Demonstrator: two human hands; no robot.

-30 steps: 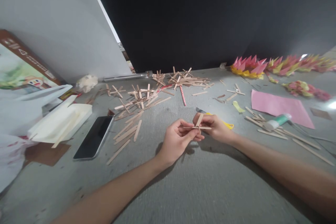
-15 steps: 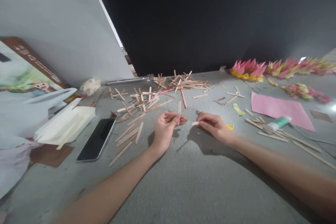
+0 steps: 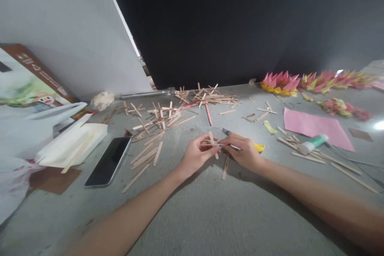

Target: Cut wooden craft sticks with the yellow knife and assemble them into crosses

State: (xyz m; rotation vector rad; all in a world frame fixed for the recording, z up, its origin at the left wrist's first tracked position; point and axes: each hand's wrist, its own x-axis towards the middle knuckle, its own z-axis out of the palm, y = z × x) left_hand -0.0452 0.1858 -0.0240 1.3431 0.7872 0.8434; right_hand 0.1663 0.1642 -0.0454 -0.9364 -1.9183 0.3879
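Above the grey surface, my left hand pinches an upright wooden craft stick where it meets a second stick lying crosswise. At the right end of that crosswise stick, the fingertips of my right hand are closed. Whether the two sticks are joined is hidden by my fingers. A yellow utility knife lies beneath my right hand, its dark tip showing past the fingers. Another craft stick sits just below my right hand, partly covered by it.
Beyond my hands lies a heap of craft sticks with a red-and-white pen-like stick. At left are a phone and a white tray. A glue stick, pink paper and paper flowers are at right.
My hands have come together, the right moving left to meet the left. The sticks now cross between them. A stick now shows below my right hand, and more of the yellow knife is visible.
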